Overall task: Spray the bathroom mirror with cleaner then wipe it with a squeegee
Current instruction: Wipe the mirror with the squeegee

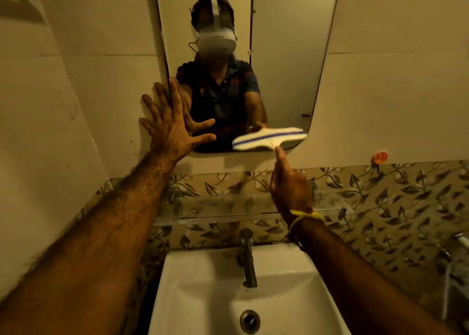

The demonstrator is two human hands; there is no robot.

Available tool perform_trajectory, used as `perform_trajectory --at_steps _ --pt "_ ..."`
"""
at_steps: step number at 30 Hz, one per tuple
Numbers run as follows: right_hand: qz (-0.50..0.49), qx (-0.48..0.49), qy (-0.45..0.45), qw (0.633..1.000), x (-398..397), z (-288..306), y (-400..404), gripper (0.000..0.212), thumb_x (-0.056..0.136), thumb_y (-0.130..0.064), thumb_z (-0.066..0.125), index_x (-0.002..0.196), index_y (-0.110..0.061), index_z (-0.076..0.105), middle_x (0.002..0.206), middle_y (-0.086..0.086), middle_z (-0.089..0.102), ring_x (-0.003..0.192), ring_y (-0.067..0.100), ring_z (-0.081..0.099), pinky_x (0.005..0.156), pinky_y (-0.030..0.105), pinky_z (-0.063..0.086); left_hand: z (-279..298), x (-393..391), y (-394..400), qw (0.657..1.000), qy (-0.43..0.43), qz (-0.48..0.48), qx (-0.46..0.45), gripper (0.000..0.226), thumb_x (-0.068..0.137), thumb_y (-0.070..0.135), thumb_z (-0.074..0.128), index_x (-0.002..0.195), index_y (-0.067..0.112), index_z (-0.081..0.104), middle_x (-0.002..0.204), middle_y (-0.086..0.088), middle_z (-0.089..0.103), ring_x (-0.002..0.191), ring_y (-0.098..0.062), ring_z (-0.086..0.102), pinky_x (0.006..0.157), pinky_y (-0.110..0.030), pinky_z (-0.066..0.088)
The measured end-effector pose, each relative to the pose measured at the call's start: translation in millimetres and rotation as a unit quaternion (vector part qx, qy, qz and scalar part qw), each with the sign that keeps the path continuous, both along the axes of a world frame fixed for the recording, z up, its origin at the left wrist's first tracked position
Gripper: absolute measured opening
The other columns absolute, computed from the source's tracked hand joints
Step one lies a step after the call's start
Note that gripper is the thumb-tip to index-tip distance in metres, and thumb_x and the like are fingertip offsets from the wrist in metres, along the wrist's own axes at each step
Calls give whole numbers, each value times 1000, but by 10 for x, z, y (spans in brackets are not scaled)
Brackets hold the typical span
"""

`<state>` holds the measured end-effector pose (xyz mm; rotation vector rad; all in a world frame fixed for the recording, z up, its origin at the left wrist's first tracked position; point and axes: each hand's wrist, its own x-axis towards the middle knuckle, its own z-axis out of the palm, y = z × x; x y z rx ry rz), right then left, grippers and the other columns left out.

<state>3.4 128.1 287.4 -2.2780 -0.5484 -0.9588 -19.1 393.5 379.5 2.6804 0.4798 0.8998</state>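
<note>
The bathroom mirror (284,55) hangs on the wall above the sink. My left hand (168,125) lies flat and spread against the mirror's lower left edge, partly on the wall. My right hand (289,184) grips the handle of a white squeegee (269,139) with a blue stripe. The squeegee head rests across the mirror's lower right part, near the bottom edge. No spray bottle is in view.
A white sink (291,284) with a dark tap (247,256) sits directly below. A clear glass shelf (215,207) runs between the mirror and the tap. Leaf-patterned tiles (393,207) cover the lower wall. A small orange thing (379,157) sticks to the wall at right.
</note>
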Motion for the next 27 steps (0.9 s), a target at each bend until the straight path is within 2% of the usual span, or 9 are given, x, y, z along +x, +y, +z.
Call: perform_trajectory --at_steps 3,6,7,9,12,14,16,20,27 --pt "7 122 -22 992 233 509 26 50 99 -31 39 149 -31 33 58 0 56 44 13 52 41 30 49 -22 36 -84 1000 -1 14 13 151 47 97 51 155 23 -23 163 -22 -25 146 -54 -21 108 -81 1" --pt "0 189 -54 980 446 928 31 50 97 -30 40 147 -27 39 60 -9 53 47 0 49 42 7 37 -2 82 -115 999 -5 39 7 151 45 100 44 157 21 -18 164 -24 -19 147 -55 -16 109 -80 2" --pt "-3 195 -48 980 452 904 25 49 98 -28 41 147 -27 39 59 -11 51 46 -1 49 40 5 35 1 97 -100 999 -9 41 6 151 46 100 44 157 20 -18 164 -24 -18 147 -55 -16 109 -79 1" --pt "1 195 -6 981 360 623 -8 48 99 -26 41 147 -29 39 58 -9 53 46 2 52 40 5 37 7 114 -65 999 -18 41 5 151 46 100 45 158 20 -17 164 -24 -18 147 -55 -16 109 -79 -1" --pt "-6 186 57 981 163 154 -80 47 100 -23 43 146 -30 41 68 2 63 52 12 55 48 20 41 -26 120 -57 999 -21 38 13 151 45 101 42 158 18 -16 165 -23 -18 148 -54 -16 109 -79 0" --pt "-8 206 52 977 198 248 -87 45 101 -24 42 145 -29 42 69 0 60 52 9 53 47 22 41 -28 138 -63 999 -25 37 16 151 45 101 41 158 17 -15 165 -24 -17 148 -54 -16 109 -80 1" --pt "-13 230 14 973 343 649 -93 43 102 -23 40 144 -27 44 69 -8 53 51 -2 48 45 6 38 -24 152 -71 999 -29 41 16 152 44 102 39 159 16 -14 165 -24 -17 148 -55 -15 110 -81 1" --pt "-48 306 -43 950 620 1452 -145 40 102 -22 41 140 -21 51 70 -9 51 49 -7 39 44 -1 34 -44 171 -62 998 -37 45 20 153 43 102 36 159 14 -12 165 -25 -16 148 -55 -14 109 -81 0" --pt "-68 360 -24 930 577 1100 -28 40 100 -18 44 140 -17 53 74 -5 52 50 -8 37 46 -6 31 -78 230 -28 998 -42 50 21 152 44 101 37 160 13 -10 165 -24 -15 148 -54 -14 108 -80 -3"
